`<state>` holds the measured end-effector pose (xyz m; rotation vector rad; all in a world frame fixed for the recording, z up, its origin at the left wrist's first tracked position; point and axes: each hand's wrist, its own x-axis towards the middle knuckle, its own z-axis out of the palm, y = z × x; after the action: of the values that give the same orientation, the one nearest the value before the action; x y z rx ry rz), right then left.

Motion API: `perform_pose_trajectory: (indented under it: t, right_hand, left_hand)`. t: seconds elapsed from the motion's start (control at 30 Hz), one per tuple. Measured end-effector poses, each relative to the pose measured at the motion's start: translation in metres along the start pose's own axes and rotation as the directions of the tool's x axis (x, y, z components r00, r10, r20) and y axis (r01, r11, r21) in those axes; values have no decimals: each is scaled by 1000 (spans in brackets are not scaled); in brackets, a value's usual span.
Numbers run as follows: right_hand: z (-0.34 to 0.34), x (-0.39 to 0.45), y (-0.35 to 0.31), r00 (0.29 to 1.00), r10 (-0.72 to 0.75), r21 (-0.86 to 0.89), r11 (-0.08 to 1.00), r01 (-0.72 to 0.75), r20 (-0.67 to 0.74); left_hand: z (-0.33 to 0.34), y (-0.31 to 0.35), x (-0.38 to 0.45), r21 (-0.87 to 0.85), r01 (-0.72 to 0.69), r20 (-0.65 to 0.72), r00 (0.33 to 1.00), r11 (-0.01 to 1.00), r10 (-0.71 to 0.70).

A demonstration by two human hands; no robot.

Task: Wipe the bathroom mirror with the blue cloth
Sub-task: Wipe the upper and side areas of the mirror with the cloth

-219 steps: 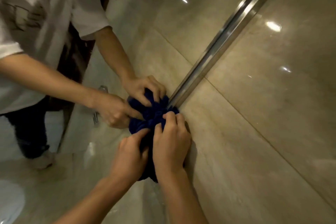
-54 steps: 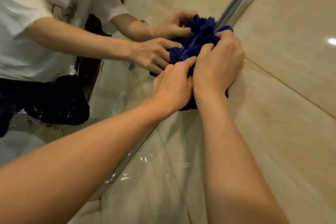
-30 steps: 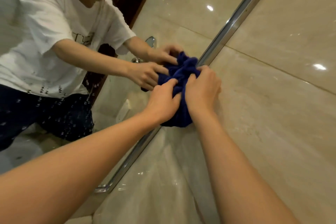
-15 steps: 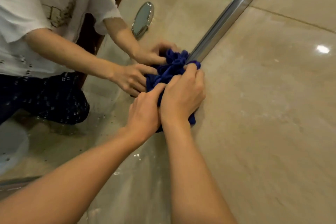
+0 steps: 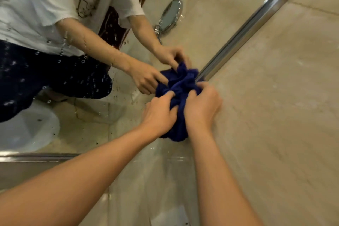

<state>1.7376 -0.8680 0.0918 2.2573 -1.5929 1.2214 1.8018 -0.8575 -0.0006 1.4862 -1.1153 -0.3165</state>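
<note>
Two hands press one bunched blue cloth (image 5: 178, 86) against the mirror (image 5: 201, 29), right beside its shiny metal edge (image 5: 256, 22). The left hand (image 5: 159, 113) and the right hand (image 5: 201, 108) both have fingers curled tight into the cloth. It looks soft and light, easy to squash. Holding the thick middle bunch should work best. Water drops dot the glass.

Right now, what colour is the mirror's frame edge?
Shiny silver metal frame edge, clearest in the head view.
</note>
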Motion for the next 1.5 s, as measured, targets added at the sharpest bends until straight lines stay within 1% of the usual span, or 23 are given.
perform_pose_trajectory:
  t: [0.07,0.13,0.17,0.23,0.33,0.43,0.5,0.6,0.67,0.7,0.77,0.83,0.87,0.93,0.97,1.0,1.07,1.13,1.2,1.27,1.33,1.4,1.5]
  right_hand:
    - [-26,19,-12,995,7,37,999,-3,-95]
    - [-47,43,-26,972,-42,50,997,55,-230]
    - [-50,53,-28,962,-60,25,997,69,-265]
    - [-45,61,-28,955,-87,-40,996,79,-284]
    - [-27,55,-25,958,-108,-128,989,76,-267]
    - [-6,41,-17,958,-118,-159,984,78,-260]
    - [9,30,-10,949,-125,-156,984,82,-289]
    - [37,3,2,943,-100,-134,989,59,-318]
    - [53,-14,10,945,-103,-119,991,69,-311]
    - [58,-21,13,952,-110,-121,990,78,-285]
    - [66,-30,16,980,-102,-132,988,80,-172]
    - [69,-39,21,1000,-20,-136,990,18,-16]
    - [69,-45,24,996,53,-130,991,-43,71]
    - [67,-59,31,950,194,-101,980,-174,245]
    - [64,-65,34,925,240,-96,971,-221,296]
    - [58,-67,34,909,271,-89,963,-256,316]
    - [44,-56,27,919,293,-49,955,-291,264]
    - [26,-36,16,950,280,22,958,-286,140]
    - [8,-20,7,972,233,108,967,-232,4]
    - [0,-10,1,980,173,138,978,-159,-100]
    - [4,-7,0,986,95,48,995,-90,-136]
    - [15,-6,3,990,28,-92,995,-41,-136]
    - [33,-9,11,991,-5,-192,981,-21,-137]
  left_hand:
    - [-10,29,13,-48,-54,-78,996,997,50]
    - [-18,64,30,-97,-118,-139,985,988,104]
    - [-20,77,37,-103,-141,-144,982,985,125]
    - [-14,86,42,-59,-153,-120,982,986,145]
    - [3,58,34,-56,-151,-135,980,987,143]
    - [18,23,29,-160,-148,-150,981,976,124]
    - [28,4,24,-221,-127,-152,984,967,95]
    - [36,-21,1,-206,-66,-132,991,976,39]
    - [37,-37,-12,-188,-31,-132,991,982,7]
    - [37,-44,-16,-178,-11,-124,992,984,-11]
    - [34,-59,-21,-135,25,-94,995,990,-38]
    - [33,-75,-26,-70,65,-45,997,995,-68]
    - [32,-82,-30,-43,96,-15,995,994,-96]
    - [28,-88,-42,30,192,56,979,981,-194]
    - [25,-87,-46,76,235,99,965,969,-242]
    - [21,-84,-49,99,256,128,955,962,-267]
    - [10,-70,-45,56,244,118,961,968,-250]
    - [5,-48,-31,-48,186,54,982,981,-183]
    - [7,-21,-16,-116,107,-33,993,988,-111]
    - [13,-3,-6,-141,39,-118,992,989,-55]
    - [18,-5,-2,-116,9,-155,988,993,-27]
    - [23,-20,-2,-108,-16,-135,991,994,1]
    - [31,-43,-3,-151,-42,-128,991,988,23]
